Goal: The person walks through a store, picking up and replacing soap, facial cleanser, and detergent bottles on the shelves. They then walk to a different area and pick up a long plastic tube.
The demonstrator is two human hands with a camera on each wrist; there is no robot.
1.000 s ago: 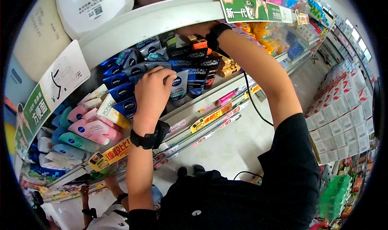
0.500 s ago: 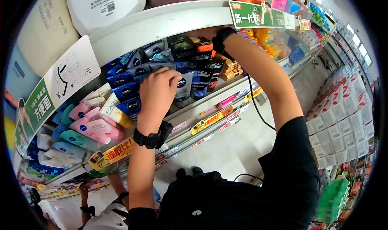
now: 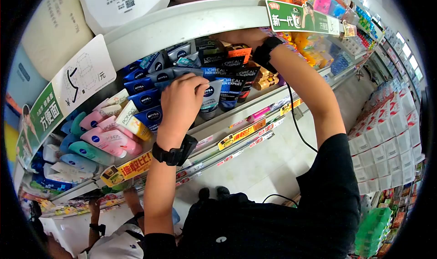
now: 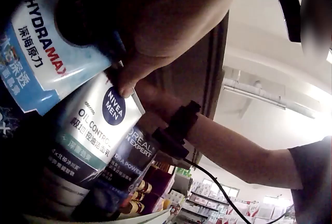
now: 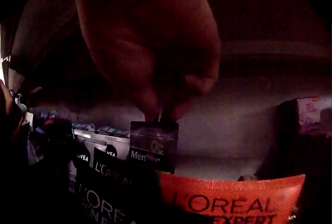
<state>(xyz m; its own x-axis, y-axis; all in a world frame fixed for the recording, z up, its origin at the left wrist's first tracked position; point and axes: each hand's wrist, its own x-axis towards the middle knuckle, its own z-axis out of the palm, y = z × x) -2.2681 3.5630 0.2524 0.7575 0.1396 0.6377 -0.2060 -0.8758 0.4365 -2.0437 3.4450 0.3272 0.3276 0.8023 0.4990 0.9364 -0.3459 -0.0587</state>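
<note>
A dark tube (image 5: 153,143) is pinched by its top, below the right hand (image 5: 150,47); a white tube (image 4: 96,123) is touched by the left hand (image 3: 183,103), grip unclear.

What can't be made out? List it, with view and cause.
Right hand, fingers: head view, hidden by the shelf edge.
Black "Men" tube, lower part: right wrist view, hidden by shadow and the orange tube.
Orange tube, bottom: same view, cut by lower edge.
Left hand, most fingers: left wrist view, darkness.
Price labels' print: head view, too small.
</note>
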